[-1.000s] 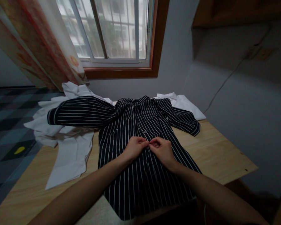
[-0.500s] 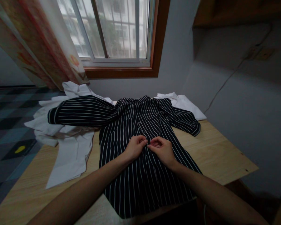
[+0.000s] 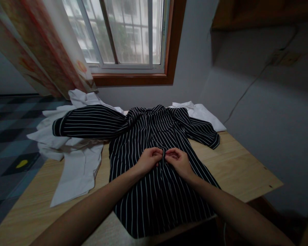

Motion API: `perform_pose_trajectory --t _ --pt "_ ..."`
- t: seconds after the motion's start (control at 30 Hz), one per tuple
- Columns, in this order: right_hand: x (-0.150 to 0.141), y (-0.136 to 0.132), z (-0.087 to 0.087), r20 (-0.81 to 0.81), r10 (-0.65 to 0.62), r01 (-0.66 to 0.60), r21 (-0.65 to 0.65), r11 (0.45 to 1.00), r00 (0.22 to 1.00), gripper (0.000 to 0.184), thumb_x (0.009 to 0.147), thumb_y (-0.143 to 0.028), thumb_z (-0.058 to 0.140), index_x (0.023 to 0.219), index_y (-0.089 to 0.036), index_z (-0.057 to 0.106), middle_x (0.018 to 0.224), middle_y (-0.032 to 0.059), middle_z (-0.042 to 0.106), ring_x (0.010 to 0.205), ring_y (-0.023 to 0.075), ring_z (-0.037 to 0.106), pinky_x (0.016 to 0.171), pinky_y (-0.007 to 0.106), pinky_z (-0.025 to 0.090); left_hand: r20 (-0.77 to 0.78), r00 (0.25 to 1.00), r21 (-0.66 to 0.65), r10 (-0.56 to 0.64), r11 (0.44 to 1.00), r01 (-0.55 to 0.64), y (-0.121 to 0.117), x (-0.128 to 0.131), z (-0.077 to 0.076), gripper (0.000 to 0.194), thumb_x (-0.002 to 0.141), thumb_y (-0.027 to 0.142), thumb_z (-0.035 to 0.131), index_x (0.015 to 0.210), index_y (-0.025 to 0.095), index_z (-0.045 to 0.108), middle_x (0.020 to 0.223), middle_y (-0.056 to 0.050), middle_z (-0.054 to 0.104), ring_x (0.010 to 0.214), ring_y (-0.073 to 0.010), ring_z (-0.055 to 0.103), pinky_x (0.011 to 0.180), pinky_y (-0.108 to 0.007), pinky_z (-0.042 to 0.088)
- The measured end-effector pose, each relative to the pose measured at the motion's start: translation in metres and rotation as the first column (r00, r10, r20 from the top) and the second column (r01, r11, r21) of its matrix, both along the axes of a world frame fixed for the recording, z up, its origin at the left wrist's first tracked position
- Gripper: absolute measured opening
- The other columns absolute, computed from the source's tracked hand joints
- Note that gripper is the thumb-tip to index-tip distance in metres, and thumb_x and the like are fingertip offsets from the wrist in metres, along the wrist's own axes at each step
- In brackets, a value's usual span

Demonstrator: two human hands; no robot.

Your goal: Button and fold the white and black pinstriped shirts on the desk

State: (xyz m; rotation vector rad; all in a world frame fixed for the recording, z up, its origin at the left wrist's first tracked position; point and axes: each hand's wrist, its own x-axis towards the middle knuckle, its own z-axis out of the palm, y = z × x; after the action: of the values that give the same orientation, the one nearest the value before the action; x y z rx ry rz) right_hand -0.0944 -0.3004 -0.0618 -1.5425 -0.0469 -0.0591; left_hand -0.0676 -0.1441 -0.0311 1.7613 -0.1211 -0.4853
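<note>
A black shirt with thin white stripes (image 3: 143, 194) lies spread face up on a wooden table (image 3: 236, 167), collar toward the window, sleeves out to both sides. My left hand (image 3: 148, 160) and my right hand (image 3: 178, 161) meet at the middle of the shirt's front placket. Both are closed in a pinch on the striped cloth there, fingertips almost touching. What sits between the fingertips is too small to make out.
White garments (image 3: 74, 171) lie heaped at the table's left and under the shirt; another white piece (image 3: 202, 114) lies at the back right. A window (image 3: 128, 34) with a patterned curtain (image 3: 41, 51) stands behind. A grey wall (image 3: 272, 112) closes the right side.
Both hands have crept slightly up the placket, toward the collar, still pinching the cloth. The shirt itself has barely shifted.
</note>
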Motion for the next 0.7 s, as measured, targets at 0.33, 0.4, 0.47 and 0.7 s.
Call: perform_pose_trajectory --t 0.33,0.4,0.47,0.7 --pt "0.003 0.002 0.002 -0.116 0.080 -0.075 0.046 0.996 0.990 0.032 0.062 -0.037 0.078 0.081 -0.019 0.060 0.069 -0.0018 0.061 0.063 0.0134 0.058 0.057 0.025 0.049 0.270 0.960 0.222 -0.069 0.975 0.008 0.006 0.001 0.001 0.013 0.072 0.026 0.067 0.075 0.014 0.068 0.071 -0.003 0.068 0.067 -0.0152 0.061 0.065 -0.026 0.045" --pt "0.004 0.000 0.003 -0.162 0.077 -0.063 0.086 0.994 0.984 0.029 0.063 -0.037 0.076 0.080 -0.018 0.062 0.068 -0.0017 0.061 0.059 0.0126 0.056 0.055 0.025 0.047 0.270 0.961 0.251 -0.056 0.968 -0.014 0.007 0.002 0.001 0.014 0.072 0.027 0.068 0.076 0.014 0.069 0.071 -0.003 0.068 0.067 -0.0152 0.060 0.064 -0.026 0.044" --pt "0.006 -0.003 0.004 -0.192 0.061 -0.037 0.125 0.991 0.980 0.027 0.062 -0.034 0.075 0.081 -0.018 0.064 0.067 -0.0019 0.062 0.057 0.0112 0.054 0.054 0.024 0.044 0.261 0.965 0.258 -0.041 0.966 -0.029 0.007 0.003 0.002 0.013 0.071 0.026 0.068 0.077 0.014 0.069 0.071 -0.003 0.068 0.066 -0.0150 0.060 0.064 -0.026 0.044" --pt "0.006 -0.008 0.005 -0.208 0.060 -0.014 0.214 0.977 0.976 0.024 0.060 -0.025 0.075 0.082 -0.018 0.068 0.066 -0.0027 0.062 0.056 0.0099 0.052 0.055 0.023 0.041 0.235 0.972 0.245 -0.019 0.969 -0.041 0.010 0.005 0.000 0.018 0.071 0.030 0.071 0.079 0.013 0.070 0.067 -0.002 0.067 0.063 -0.0146 0.060 0.063 -0.026 0.044"
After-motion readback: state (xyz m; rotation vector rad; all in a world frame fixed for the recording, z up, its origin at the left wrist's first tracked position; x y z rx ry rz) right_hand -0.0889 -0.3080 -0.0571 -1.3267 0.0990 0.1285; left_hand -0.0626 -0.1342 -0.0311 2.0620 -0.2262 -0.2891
